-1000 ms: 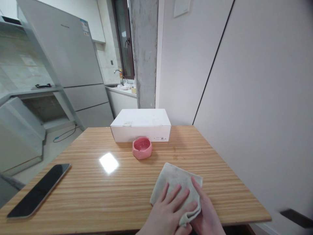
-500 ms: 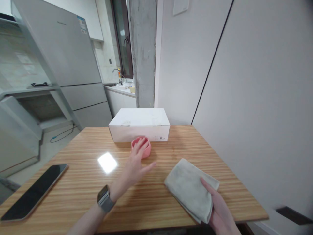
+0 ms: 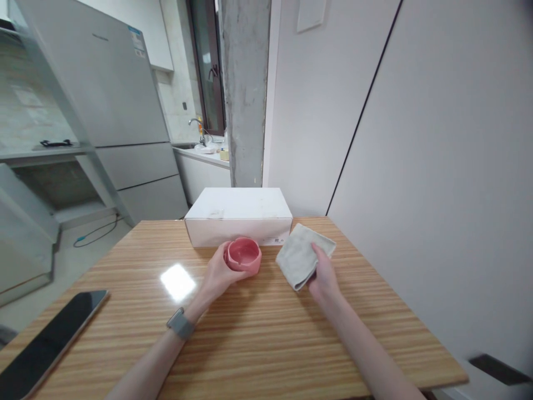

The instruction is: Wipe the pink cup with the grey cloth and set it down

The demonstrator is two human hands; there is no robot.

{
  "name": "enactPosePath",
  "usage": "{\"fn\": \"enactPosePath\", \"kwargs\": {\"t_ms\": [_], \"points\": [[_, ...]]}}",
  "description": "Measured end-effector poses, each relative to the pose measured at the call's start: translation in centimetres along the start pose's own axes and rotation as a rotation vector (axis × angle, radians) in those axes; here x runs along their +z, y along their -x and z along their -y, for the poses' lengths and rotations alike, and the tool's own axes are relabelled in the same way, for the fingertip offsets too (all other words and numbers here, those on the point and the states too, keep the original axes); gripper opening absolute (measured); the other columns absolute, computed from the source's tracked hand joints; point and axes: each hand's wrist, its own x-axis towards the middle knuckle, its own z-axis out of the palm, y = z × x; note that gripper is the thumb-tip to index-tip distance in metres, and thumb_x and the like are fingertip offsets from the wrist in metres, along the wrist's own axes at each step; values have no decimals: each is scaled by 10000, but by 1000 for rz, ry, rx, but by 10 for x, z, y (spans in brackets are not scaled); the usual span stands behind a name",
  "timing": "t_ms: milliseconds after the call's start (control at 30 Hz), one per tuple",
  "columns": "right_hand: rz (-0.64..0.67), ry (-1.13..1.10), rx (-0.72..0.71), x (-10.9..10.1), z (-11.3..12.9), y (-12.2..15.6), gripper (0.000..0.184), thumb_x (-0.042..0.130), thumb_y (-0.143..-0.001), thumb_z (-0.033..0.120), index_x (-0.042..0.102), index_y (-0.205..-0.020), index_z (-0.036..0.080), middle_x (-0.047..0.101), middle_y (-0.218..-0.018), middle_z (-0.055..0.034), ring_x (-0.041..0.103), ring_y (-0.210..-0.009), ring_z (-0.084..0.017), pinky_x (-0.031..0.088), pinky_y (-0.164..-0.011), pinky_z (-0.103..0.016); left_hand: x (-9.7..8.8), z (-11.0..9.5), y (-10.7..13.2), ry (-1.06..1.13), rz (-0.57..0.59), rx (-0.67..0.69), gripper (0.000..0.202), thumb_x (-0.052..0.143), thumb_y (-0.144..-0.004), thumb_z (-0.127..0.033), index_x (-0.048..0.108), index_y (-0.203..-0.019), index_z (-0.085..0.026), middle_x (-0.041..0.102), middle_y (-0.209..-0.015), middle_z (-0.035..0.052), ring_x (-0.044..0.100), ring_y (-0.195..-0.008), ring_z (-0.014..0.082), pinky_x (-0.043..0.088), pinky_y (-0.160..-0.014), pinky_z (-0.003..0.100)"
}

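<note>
**Hands splitting up: left taking the bowl, right bringing the cloth alongside**

Left hand (image 3: 219, 272) is now wrapping around the pink bowl (image 3: 244, 254), fingers curling about its left side and gripping it where a moment ago they were only reaching. The bowl is sitting on the counter (image 3: 270, 339), just ahead of that hand and right in front of the white box (image 3: 239, 216). Right hand (image 3: 322, 278) is pinching the near edge of the grey cloth (image 3: 302, 254), thumb on top. It has been carrying the cloth forward from the near edge of the counter, and the cloth is now lying just beyond its fingers, close to the right of the bowl but not touching it. Bowl and cloth are coming together, each with a hand on it. A dark phone (image 3: 50, 339) is lying well off to the left of the left hand.
</note>
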Motion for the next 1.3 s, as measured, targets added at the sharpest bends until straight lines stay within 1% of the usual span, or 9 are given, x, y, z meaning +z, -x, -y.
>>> {"fn": "enactPosePath", "kwargs": {"t_ms": [167, 333, 467, 600, 800, 933, 1033, 1133, 1300], "points": [[166, 76, -128, 41, -48, 14, 370, 651, -736, 411, 645, -1015, 168, 691, -1061, -54, 605, -1059, -233, 472, -918, -350, 10, -5, 9, 123, 25, 57, 843, 837, -458, -294, 455, -1202, -196, 520, -1210, 117, 554, -1071, 267, 458, -892, 393], [225, 211, -331, 32, -71, 31, 394, 582, -781, 433, 654, -1040, 145, 687, -1053, -88, 559, -1102, -251, 401, -976, -384, 20, -23, 23, 474, 189, -130, 750, 804, -557, -345, 419, -1195, -254, 526, -1213, 79, 593, -968, 209, 518, -747, 302], [249, 330, -528, 17, -75, 28, 460, 500, -840, 452, 594, -1161, 137, 665, -1089, -114, 540, -1128, -256, 383, -992, -412, 22, -28, 21, 870, 281, -429, 503, 521, -811, -545, 376, -1240, -328, 587, -1147, 37, 633, -801, 170, 520, -549, 261], [445, 501, -771, 8, -71, 27, 476, 454, -850, 514, 593, -1173, 192, 631, -1152, -111, 503, -1184, -279, 365, -1011, -449, 20, -14, 20, 1021, 361, -620, 460, 496, -842, -538, 521, -1177, -224, 665, -1031, 49, 651, -852, 174, 534, -677, 276], [848, 802, -1178, 0, -53, 23, 415, 446, -859, 453, 580, -1196, 252, 647, -1123, -70, 519, -1158, -273, 316, -1046, -508, 15, -12, 25, 1237, 497, -653, 531, 358, -908, -524, 594, -1142, -109, 684, -957, 52, 642, -838, 159, 484, -747, 257], [1070, 930, -1330, 2, -44, 29, 546, 439, -830, 415, 449, -1326, 188, 600, -1211, -102, 491, -1183, -269, 297, -1049, -511, 13, -17, 22, 1182, 426, -658, 522, 512, -805, -572, 631, -966, -90, 644, -774, 36, 584, -669, 118, 466, -684, 227], [1185, 1096, -1310, 9, -41, 39, 612, 449, -776, 378, 420, -1342, 147, 543, -1288, -129, 445, -1231, -265, 269, -1072, -474, 8, -13, 20, 928, 232, -484, 370, 558, -797, -507, 593, -809, -139, 560, -662, -23, 515, -594, 96, 433, -627, 218], [1227, 1223, -1250, 17, -40, 46, 682, 480, -714, 319, 395, -1357, 109, 468, -1364, -144, 359, -1304, -260, 220, -1106, -439, 3, -9, 20, 616, 51, -256, 265, 559, -821, -440, 551, -814, -175, 560, -704, -38, 525, -654, 102, 414, -643, 217], [1233, 1274, -1199, 21, -38, 40, 696, 477, -763, 332, 322, -1396, 86, 370, -1440, -149, 292, -1348, -253, 219, -1120, -435, 3, -13, 25, 461, 6, -154, 291, 539, -833, -455, 507, -936, -184, 643, -904, 18, 589, -882, 157, 428, -823, 282]]}}
